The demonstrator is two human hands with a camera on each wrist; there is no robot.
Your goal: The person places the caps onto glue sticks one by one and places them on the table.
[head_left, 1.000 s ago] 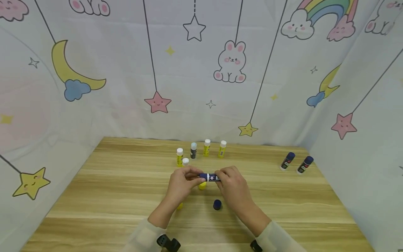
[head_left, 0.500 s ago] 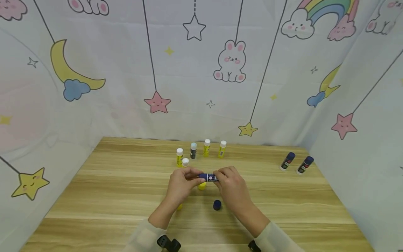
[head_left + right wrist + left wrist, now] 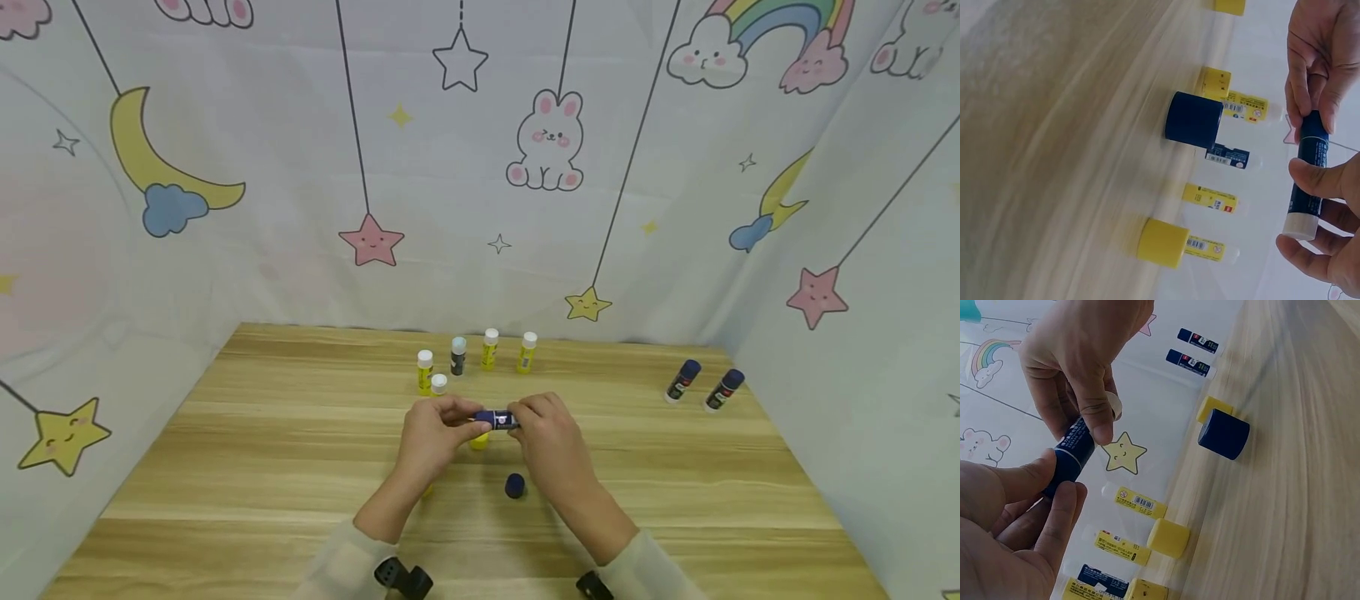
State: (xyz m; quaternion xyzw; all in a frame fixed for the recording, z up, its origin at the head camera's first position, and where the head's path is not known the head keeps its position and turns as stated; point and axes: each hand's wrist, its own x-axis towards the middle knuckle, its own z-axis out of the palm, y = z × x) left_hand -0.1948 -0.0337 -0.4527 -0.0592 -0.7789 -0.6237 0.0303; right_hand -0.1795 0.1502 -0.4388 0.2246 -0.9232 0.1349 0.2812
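Observation:
Both hands hold a dark blue glue stick [image 3: 497,419] sideways above the table. My left hand [image 3: 438,429] pinches its plain blue cap between thumb and fingers. The right hand [image 3: 553,437] grips the labelled body, and the white base [image 3: 1301,225] shows below its thumb in the right wrist view. Cap and body meet at a thin pale line. Below the hands, a loose dark blue cap [image 3: 514,486] stands on the table. Near it is a yellow cap [image 3: 479,440], partly hidden by the left hand in the head view.
Several yellow glue sticks [image 3: 490,350] with white tops stand toward the back, along with a dark one [image 3: 458,357]. Two capped dark blue glue sticks [image 3: 682,382] stand at the right. Another yellow cap [image 3: 427,492] peeks past the left wrist. A printed curtain [image 3: 300,283] backs the wooden table [image 3: 262,467].
The white band between cap and body has narrowed to a thin line as the right hand moved slightly left. The head view has shifted a little.

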